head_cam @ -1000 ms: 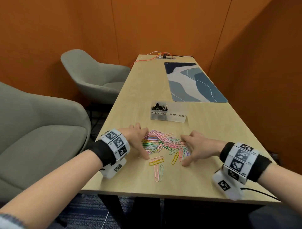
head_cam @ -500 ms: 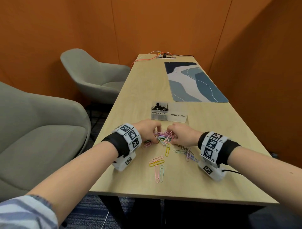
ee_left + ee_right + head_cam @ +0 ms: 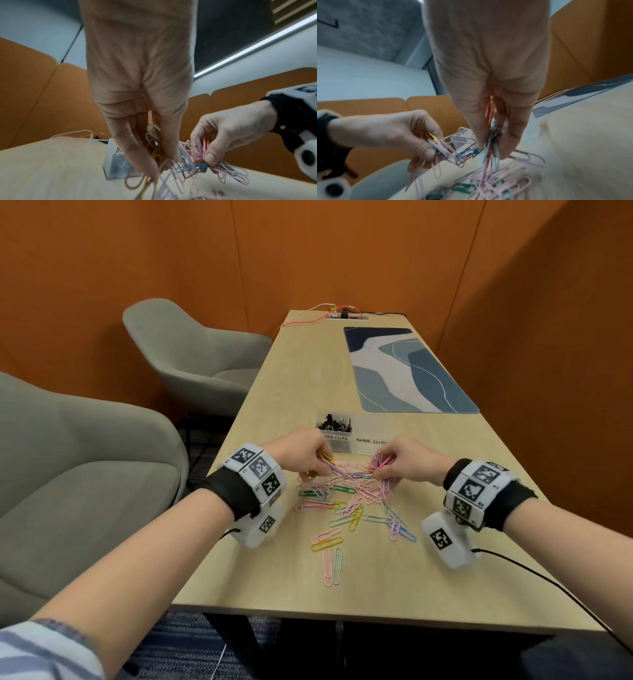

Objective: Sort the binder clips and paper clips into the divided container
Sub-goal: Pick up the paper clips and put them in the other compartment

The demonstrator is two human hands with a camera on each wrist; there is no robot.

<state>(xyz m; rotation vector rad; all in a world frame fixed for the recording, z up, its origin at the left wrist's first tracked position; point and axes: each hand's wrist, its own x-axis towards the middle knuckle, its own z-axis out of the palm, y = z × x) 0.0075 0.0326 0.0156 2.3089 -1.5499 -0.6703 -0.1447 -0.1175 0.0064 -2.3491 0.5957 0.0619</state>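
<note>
Coloured paper clips (image 3: 346, 501) lie scattered on the wooden table (image 3: 445, 583) in front of a clear divided container (image 3: 366, 429). Its left compartment, labelled binder clips, holds black binder clips (image 3: 334, 422); the right one is labelled paper clips. My left hand (image 3: 308, 455) pinches a bunch of paper clips (image 3: 154, 136) just above the pile. My right hand (image 3: 400, 462) pinches another bunch (image 3: 491, 136), with clips dangling. Both hands hover just before the container.
A blue patterned mat (image 3: 404, 371) lies further back on the right. A power strip with orange cables (image 3: 346, 314) sits at the far end. Two grey chairs (image 3: 191, 354) stand left of the table. A black cable (image 3: 548, 580) trails from my right wrist.
Both hands closed on handfuls of paper clips and lifted them off the table toward the container. The pile is thinner and more spread out.
</note>
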